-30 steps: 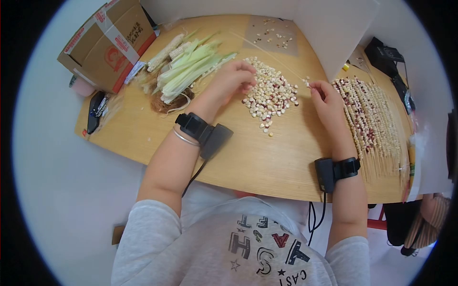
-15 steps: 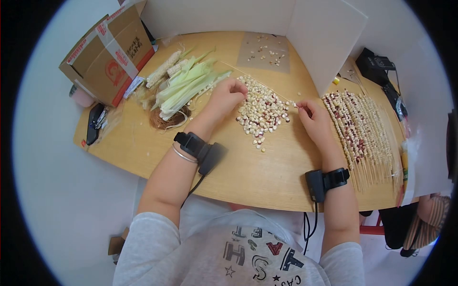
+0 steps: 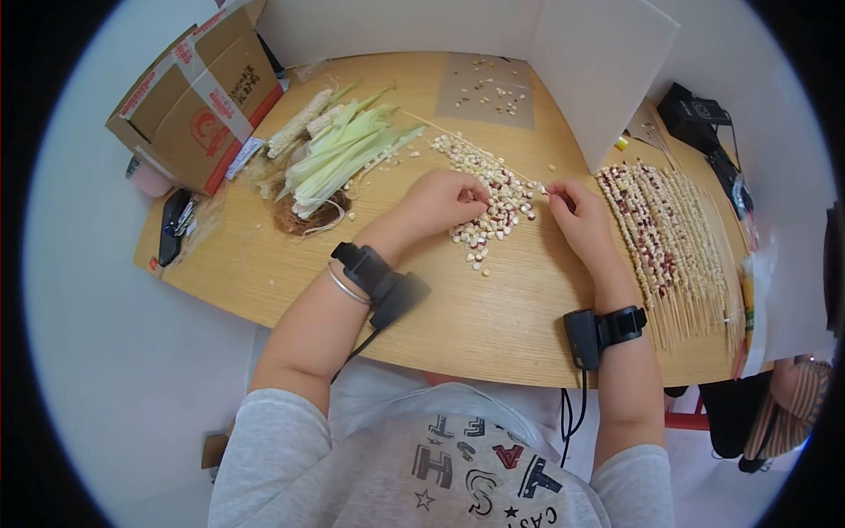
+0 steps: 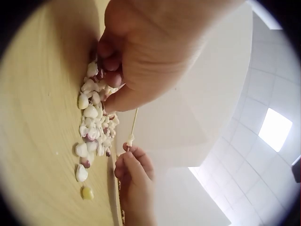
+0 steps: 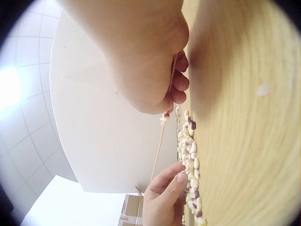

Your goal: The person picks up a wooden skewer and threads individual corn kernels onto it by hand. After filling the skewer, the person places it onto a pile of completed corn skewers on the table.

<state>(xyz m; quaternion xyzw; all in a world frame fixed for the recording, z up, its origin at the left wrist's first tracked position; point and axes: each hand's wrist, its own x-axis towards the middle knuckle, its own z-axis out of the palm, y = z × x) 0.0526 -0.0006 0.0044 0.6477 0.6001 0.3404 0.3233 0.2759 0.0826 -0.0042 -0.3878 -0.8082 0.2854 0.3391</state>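
My left hand (image 3: 444, 201) reaches into a pile of white and dark red corn kernels (image 3: 508, 201), its fingertips down among them. Whether those fingers hold a kernel, I cannot tell. At the pile's right side my right hand (image 3: 581, 214) pinches a thin bamboo skewer (image 3: 480, 154) near one end. A few kernels (image 5: 164, 118) are threaded on it, right beside the right fingertips. From there the skewer slants over the pile toward the far left, its other end free. In the left wrist view, the curled left fingers (image 4: 113, 77) touch kernels at the top of the pile.
Rows of kernel-strung skewers (image 3: 669, 238) lie at the right. Corn husks (image 3: 352, 158), cobs (image 3: 299, 123) and brown silk (image 3: 297, 218) are heaped at the left, near a cardboard box (image 3: 198, 110). Behind stand white panels (image 3: 598, 79) and a sheet (image 3: 456, 81) with scattered kernels.
My left hand has moved from the pile's left edge rightward and nearer me, into the kernels. The right hand keeps its pinch on the skewer, and the head view has shifted slightly.
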